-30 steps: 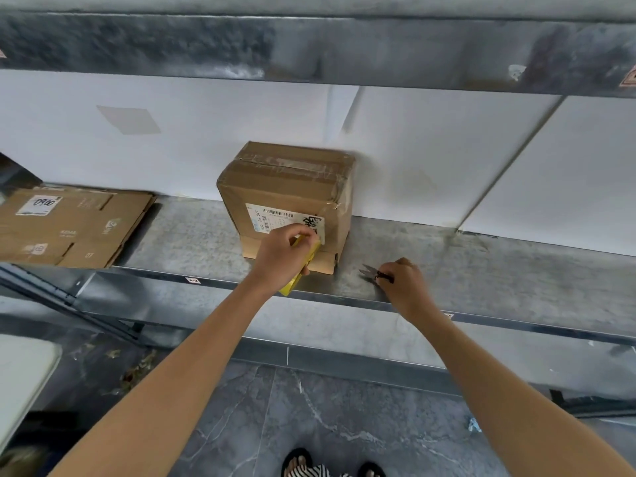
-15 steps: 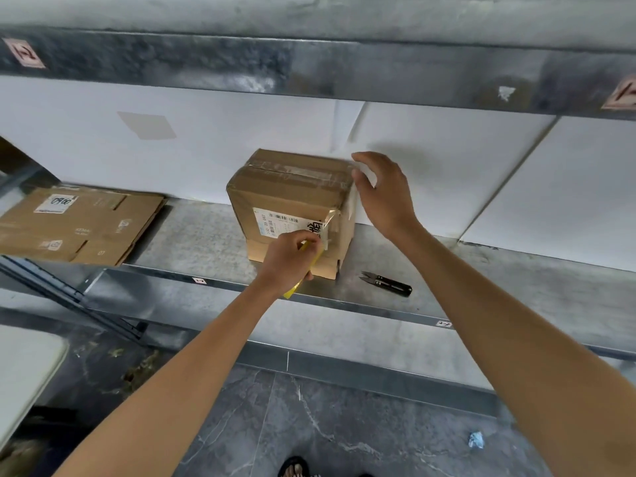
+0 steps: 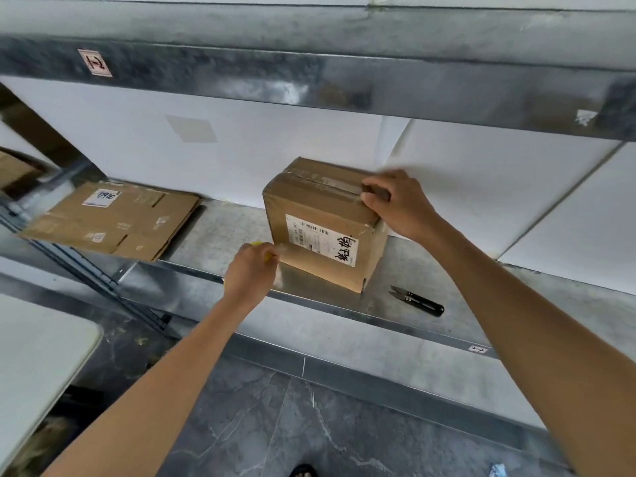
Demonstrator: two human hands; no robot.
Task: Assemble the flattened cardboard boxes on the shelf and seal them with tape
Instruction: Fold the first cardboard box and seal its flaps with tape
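Note:
An assembled brown cardboard box (image 3: 320, 232) with a white label stands on the metal shelf (image 3: 213, 235), tape running along its top seam. My right hand (image 3: 395, 204) grips the box's top right edge, fingers curled over the taped seam. My left hand (image 3: 249, 273) is at the box's lower left corner and holds a yellow tape dispenser (image 3: 265, 256), mostly hidden in the fist. A flattened cardboard box (image 3: 113, 218) lies on the shelf at the left.
Small black snips (image 3: 416, 301) lie on the shelf just right of the box. An upper shelf beam (image 3: 309, 80) runs overhead. A white tabletop (image 3: 34, 346) is at the lower left. Grey stone floor lies below.
My right hand let go of the snips, rose to the box and now grips its top right edge. The box has turned. My left hand moved from the label to the lower left corner.

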